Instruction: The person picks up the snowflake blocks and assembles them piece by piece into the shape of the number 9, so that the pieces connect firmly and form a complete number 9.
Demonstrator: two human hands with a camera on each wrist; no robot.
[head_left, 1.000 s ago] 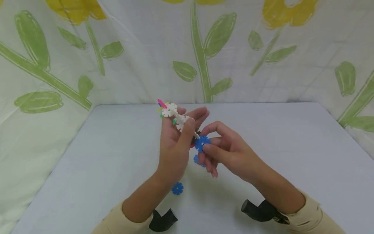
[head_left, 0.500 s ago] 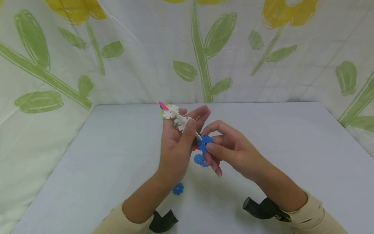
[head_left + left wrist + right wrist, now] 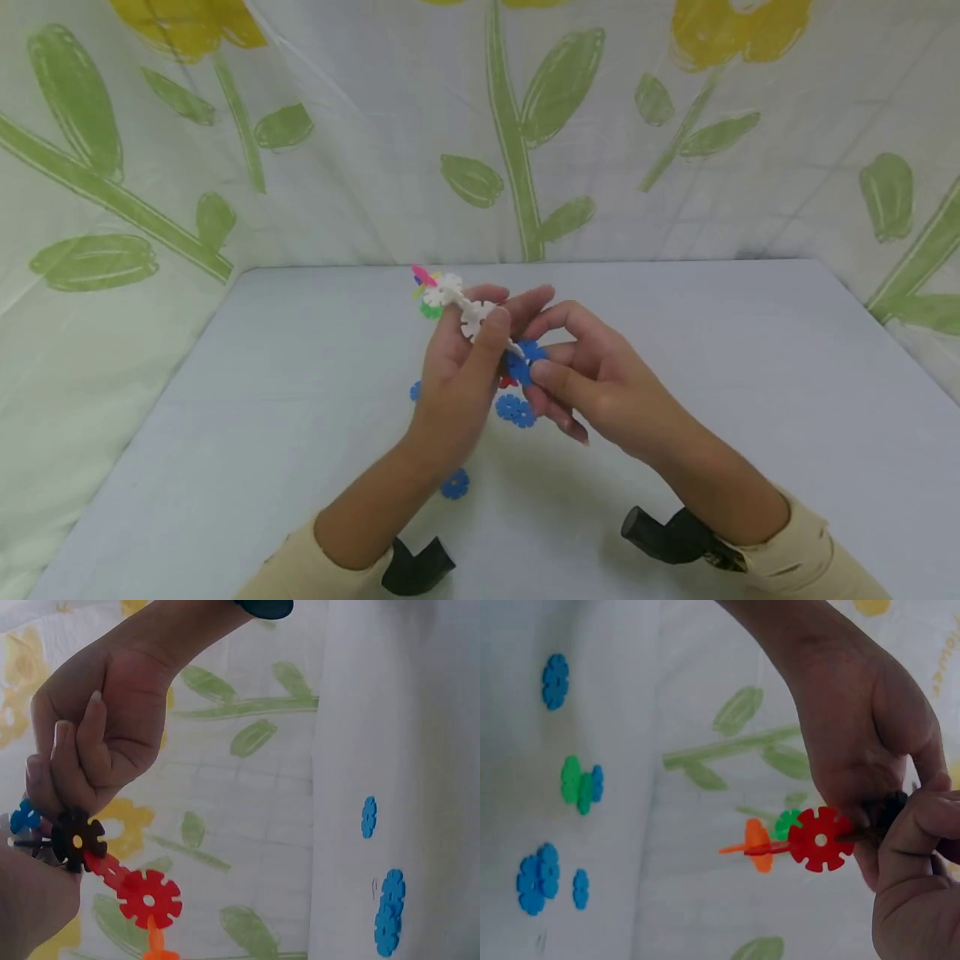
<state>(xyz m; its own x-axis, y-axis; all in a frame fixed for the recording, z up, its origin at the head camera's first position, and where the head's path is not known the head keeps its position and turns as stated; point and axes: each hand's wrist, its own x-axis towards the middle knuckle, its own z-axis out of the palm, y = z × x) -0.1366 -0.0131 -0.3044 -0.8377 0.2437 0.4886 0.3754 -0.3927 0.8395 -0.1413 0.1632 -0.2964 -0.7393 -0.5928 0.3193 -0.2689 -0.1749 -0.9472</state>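
Note:
My left hand (image 3: 468, 367) holds a chain of slotted, flower-shaped plastic discs in the air. White discs (image 3: 477, 319) run along its upper side, with pink (image 3: 422, 275) at the far end. Below the hands, the left wrist view shows a black disc (image 3: 78, 840), a red disc (image 3: 150, 898) and an orange disc (image 3: 155, 945) linked together. My right hand (image 3: 592, 375) pinches a blue disc (image 3: 519, 368) against the near end of the white part. Fingers hide whether its slot is engaged.
On the pale tabletop (image 3: 300, 375) lie two overlapping blue discs (image 3: 510, 407), a single blue disc (image 3: 454, 483), and another blue disc (image 3: 416, 391) partly behind the left hand. Green discs (image 3: 571, 780) lie there too. A flower-printed sheet (image 3: 360, 167) hangs behind.
The left hand and the chain have shifted slightly right. The pinched blue disc has turned from face-on to tilted. A blue disc left of the left hand has come into view.

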